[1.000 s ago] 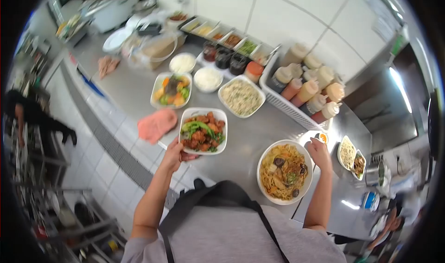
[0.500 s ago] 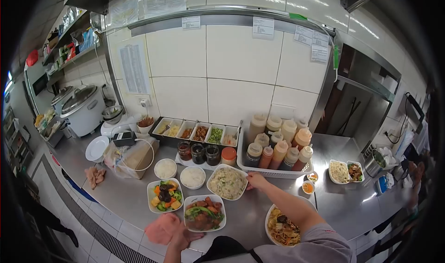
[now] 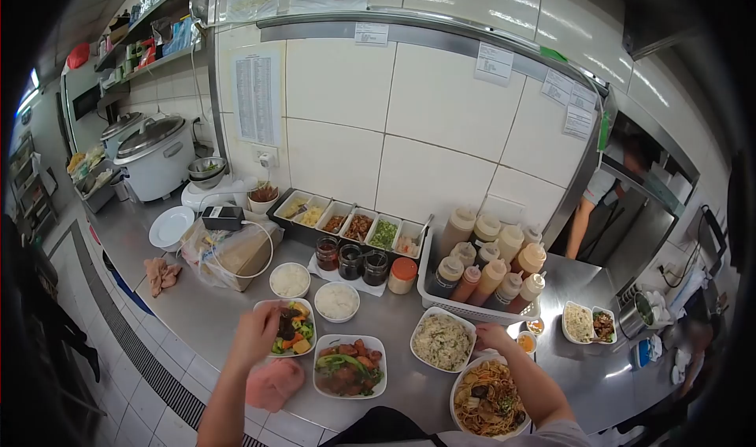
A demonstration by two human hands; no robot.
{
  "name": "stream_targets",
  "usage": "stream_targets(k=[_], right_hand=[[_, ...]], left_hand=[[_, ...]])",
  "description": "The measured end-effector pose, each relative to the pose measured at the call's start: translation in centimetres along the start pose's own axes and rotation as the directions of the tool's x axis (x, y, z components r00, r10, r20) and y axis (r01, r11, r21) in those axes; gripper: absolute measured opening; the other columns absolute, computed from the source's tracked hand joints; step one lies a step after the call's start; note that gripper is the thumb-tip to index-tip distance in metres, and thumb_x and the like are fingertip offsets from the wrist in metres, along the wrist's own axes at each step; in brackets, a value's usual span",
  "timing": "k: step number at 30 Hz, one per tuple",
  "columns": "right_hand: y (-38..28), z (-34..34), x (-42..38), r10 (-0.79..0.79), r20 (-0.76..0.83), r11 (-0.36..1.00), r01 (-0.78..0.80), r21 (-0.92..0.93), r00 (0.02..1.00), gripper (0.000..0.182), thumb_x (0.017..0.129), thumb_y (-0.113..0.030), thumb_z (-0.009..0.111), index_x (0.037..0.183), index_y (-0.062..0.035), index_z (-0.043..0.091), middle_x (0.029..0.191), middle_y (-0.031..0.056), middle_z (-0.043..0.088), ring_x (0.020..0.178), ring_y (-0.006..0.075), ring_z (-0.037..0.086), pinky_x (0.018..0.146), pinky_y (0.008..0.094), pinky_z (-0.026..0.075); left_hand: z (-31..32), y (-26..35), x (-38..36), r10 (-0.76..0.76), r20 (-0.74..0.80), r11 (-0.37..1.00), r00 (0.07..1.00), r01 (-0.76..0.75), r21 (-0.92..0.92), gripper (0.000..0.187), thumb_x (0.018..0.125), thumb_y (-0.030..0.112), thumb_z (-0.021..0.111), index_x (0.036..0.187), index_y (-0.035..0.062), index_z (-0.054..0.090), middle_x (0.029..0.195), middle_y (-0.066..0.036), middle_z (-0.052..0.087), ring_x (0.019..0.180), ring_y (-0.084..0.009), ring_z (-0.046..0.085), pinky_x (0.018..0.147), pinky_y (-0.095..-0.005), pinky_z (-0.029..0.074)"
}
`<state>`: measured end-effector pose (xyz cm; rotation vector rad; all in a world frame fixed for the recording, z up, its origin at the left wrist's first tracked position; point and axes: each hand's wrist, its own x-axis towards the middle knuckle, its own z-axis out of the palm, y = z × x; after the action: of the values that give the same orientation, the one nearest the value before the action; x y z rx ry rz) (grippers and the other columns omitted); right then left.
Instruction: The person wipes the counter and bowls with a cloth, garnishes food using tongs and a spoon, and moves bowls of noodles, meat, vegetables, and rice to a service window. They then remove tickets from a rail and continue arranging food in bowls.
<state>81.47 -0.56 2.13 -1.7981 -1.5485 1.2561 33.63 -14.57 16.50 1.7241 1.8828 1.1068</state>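
My left hand (image 3: 258,330) is closed at the left rim of the square bowl of mixed vegetables (image 3: 294,329); its fingertips overlap the rim. The pink cloth (image 3: 273,384) lies just below that hand. My right hand (image 3: 496,338) pinches the right edge of the square bowl of fried rice (image 3: 442,340). Between these two bowls stands a square bowl of meat with greens (image 3: 350,367). Below my right hand is a round bowl of noodles (image 3: 488,398). Two round bowls of white rice (image 3: 290,280) stand behind the vegetables and the meat.
Behind are sauce jars (image 3: 350,263), a topping tray (image 3: 359,228) and a white basket (image 3: 479,311) of squeeze bottles. A bagged box (image 3: 236,250) and white plate (image 3: 171,228) are left. Small sauce cups (image 3: 527,341) and a two-part container (image 3: 579,322) are right. A person's arm (image 3: 579,225) shows in the opening.
The fried rice bowl has moved right with my right hand. My left hand has left the pink cloth and risen to the vegetable bowl. A person has appeared in the opening. The view has shifted.
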Motion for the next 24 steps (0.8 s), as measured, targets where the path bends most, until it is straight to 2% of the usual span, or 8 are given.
stream_targets(k=[1,3,8,12,18,21,22,24], right_hand=[[-0.3,-0.6,-0.7,-0.003,0.003,1.0,0.003,0.0,1.0,0.022,0.08,-0.013,0.048,0.085,0.0042,0.06,0.076,0.0168,0.06,0.062,0.025,0.061,0.053,0.0355,0.051],[-2.1,-2.1,-3.7,-0.524,-0.115,0.571,0.248,-0.782,0.844,0.023,0.08,-0.016,0.05,0.091,0.0016,0.06,0.073,0.0194,0.06,0.062,0.0277,0.06,0.057,0.0373,0.049],[-4.4,-4.4,-15.2,-0.266,-0.764,0.958,0.075,-0.276,0.588,0.019,0.079,-0.014,0.054,0.089,0.001,0.06,0.056,0.0147,0.054,0.05,0.0211,0.053,0.05,0.032,0.039],[16.9,-9.1,-21.3,-0.183,-0.963,0.977,-0.075,-0.201,0.197,0.028,0.086,-0.022,0.046,0.081,0.0042,0.056,0.065,0.0121,0.056,0.054,0.0176,0.048,0.051,0.0318,0.038],[29.2,-5.1,-23.4,0.201,-0.968,0.963,-0.209,0.167,0.149,0.035,0.083,-0.023,0.043,0.104,0.0015,0.056,0.094,0.0226,0.057,0.082,0.0306,0.053,0.076,0.0384,0.042],[24.4,-3.5,-22.3,0.089,-0.995,0.942,-0.328,0.068,0.049,0.034,0.084,-0.022,0.042,0.101,0.0028,0.056,0.092,0.0201,0.058,0.082,0.0292,0.052,0.076,0.0376,0.042],[25.3,-4.3,-21.2,0.082,-0.994,0.996,0.028,0.08,-0.076,0.03,0.088,-0.025,0.044,0.081,0.002,0.056,0.06,0.0036,0.051,0.049,0.01,0.041,0.046,0.0258,0.034],[26.5,-4.3,-21.3,0.092,-0.995,0.996,0.017,0.092,-0.037,0.028,0.088,-0.024,0.045,0.079,0.0006,0.055,0.059,0.0013,0.047,0.048,0.0073,0.037,0.044,0.0241,0.031]], left_hand=[[-0.3,1.7,2.7,0.18,-0.029,0.984,0.983,-0.18,0.017,0.028,0.078,0.002,0.045,0.105,0.0039,0.053,0.078,-0.015,0.055,0.071,-0.025,0.055,0.064,-0.0313,0.043],[-0.4,6.9,7.9,0.523,-0.001,0.849,0.853,-0.521,-0.085,0.041,0.078,0.002,0.046,0.118,0.0023,0.041,0.101,-0.017,0.046,0.084,-0.0268,0.052,0.071,-0.031,0.043],[5.7,20.7,20.8,0.844,0.035,0.53,0.535,-0.843,0.094,0.059,0.082,0.03,0.048,0.127,-0.0031,0.027,0.128,-0.023,0.031,0.114,-0.0369,0.037,0.093,-0.0377,0.035],[11.5,29.5,32.0,0.929,-0.035,0.328,0.369,-0.772,0.545,0.068,0.082,0.042,0.046,0.129,-0.0022,0.025,0.135,-0.022,0.023,0.121,-0.038,0.028,0.099,-0.0388,0.028],[15.3,36.0,40.8,0.837,-0.31,0.546,0.451,-0.65,0.529,0.073,0.081,0.049,0.043,0.133,0.0032,0.02,0.139,-0.02,0.013,0.127,-0.0361,0.015,0.101,-0.0436,0.021],[18.6,36.7,41.2,0.829,-0.263,0.549,0.493,-0.629,0.551,0.073,0.08,0.054,0.041,0.134,0.0071,0.022,0.139,-0.02,0.01,0.127,-0.0384,0.015,0.102,-0.0447,0.018],[19.7,36.7,40.7,0.827,-0.284,0.553,0.485,-0.61,0.568,0.074,0.081,0.055,0.04,0.134,0.0075,0.021,0.14,-0.019,0.01,0.127,-0.0378,0.013,0.102,-0.0441,0.017],[21.1,37.0,40.0,0.847,-0.27,0.519,0.457,-0.606,0.603,0.074,0.08,0.056,0.039,0.134,0.0079,0.02,0.139,-0.019,0.01,0.128,-0.0368,0.011,0.103,-0.0436,0.015]])
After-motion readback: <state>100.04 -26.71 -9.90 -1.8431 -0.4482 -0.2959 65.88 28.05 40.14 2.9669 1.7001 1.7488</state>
